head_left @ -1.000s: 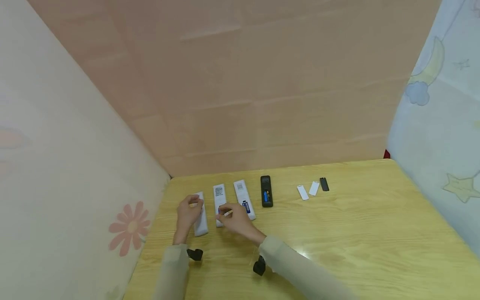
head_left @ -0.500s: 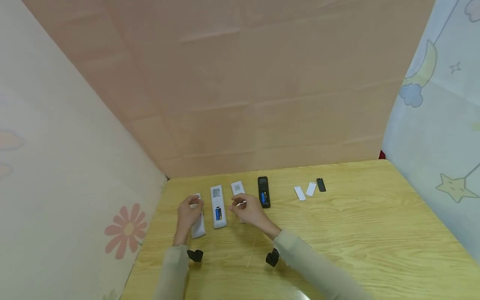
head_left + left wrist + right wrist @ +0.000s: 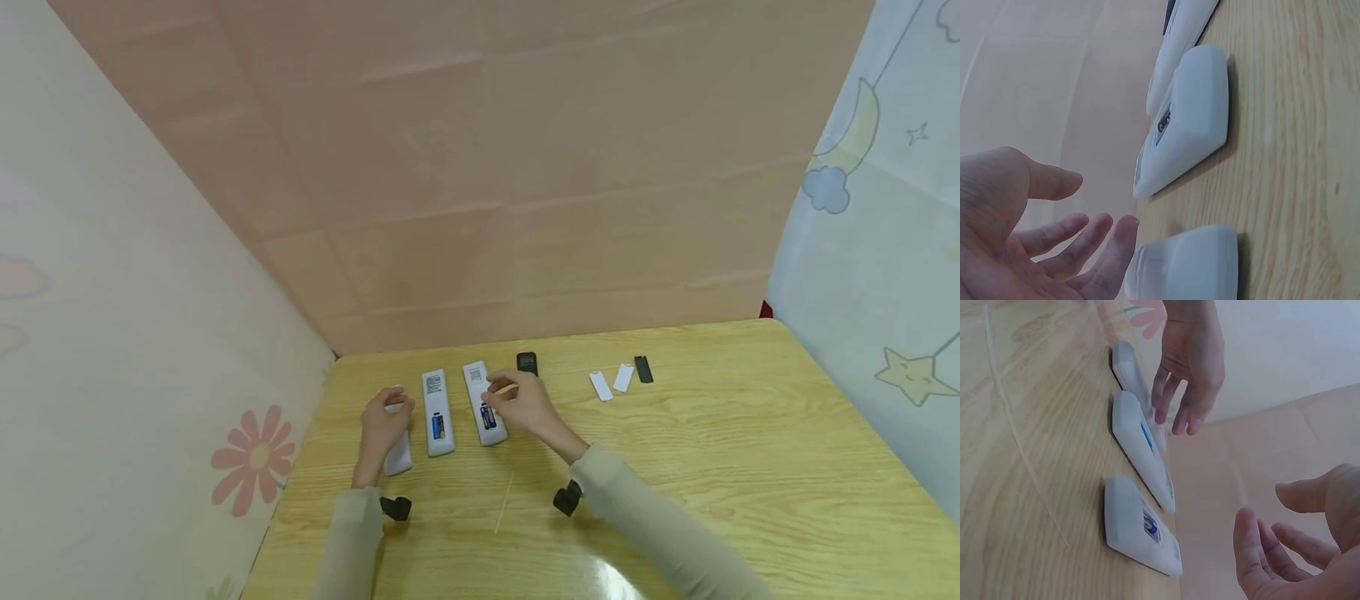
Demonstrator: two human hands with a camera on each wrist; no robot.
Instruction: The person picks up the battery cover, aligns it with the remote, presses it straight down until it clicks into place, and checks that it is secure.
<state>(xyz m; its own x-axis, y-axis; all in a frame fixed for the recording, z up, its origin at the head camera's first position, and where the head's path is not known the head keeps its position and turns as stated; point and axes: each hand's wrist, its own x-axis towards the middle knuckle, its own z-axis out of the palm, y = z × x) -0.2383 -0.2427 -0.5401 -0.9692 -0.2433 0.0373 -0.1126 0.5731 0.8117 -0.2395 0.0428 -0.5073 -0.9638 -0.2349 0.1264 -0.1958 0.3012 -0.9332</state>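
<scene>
Fingers (image 3: 1248, 545) of the right hand (image 3: 528, 406) are loosely curled, with a clear gap to the thumb, and we see nothing held between them. The left hand (image 3: 385, 421) looks much the same: thumb apart, fingers slightly bent, nothing in them. It hangs over the leftmost white remote (image 3: 400, 457) and hides part of it; we cannot tell whether a fingertip touches it. To its right lie the middle white remote (image 3: 435, 392) and the third white remote (image 3: 475, 379), both back up on the table (image 3: 675, 475), their bays uncovered and showing a blue pair of batteries (image 3: 438, 427) and darker blue cells (image 3: 488, 417). The right hand is over the gap between the third one and the black remote (image 3: 527, 362), hiding most of the latter, so we cannot read its bay. Well apart to the right lie two white covers (image 3: 601, 386) and a black cover (image 3: 643, 369). We judge that the batteries are seated in the two bays we can see and that the step in hand is checking or moving along the row, with closing up not yet begun. If so, the next move would call for pinching a cover by its edges, matching it by colour, and sliding it flush over the cells without tipping them.
</scene>
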